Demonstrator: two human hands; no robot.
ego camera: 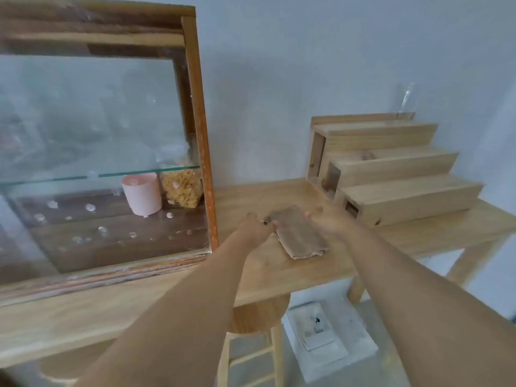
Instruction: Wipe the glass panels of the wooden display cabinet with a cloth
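Observation:
A folded brown cloth (297, 236) lies flat on the wooden table (279, 272), just right of the display cabinet. The wooden display cabinet (199, 129) fills the left side; its front glass panel (92, 121) is smeared and spotted. My left hand (255, 229) touches the cloth's left far corner with its fingertips. At the cloth's right far edge is my right hand (331, 219), fingers spread and blurred. Neither hand has lifted the cloth.
Inside the cabinet, under a glass shelf (83, 175), stand a pink cup (142, 195) and a bag of pasta (183, 188). A stepped wooden riser (391, 169) with a clear glass (406, 101) on top stands at the right. A stool (257, 317) is under the table.

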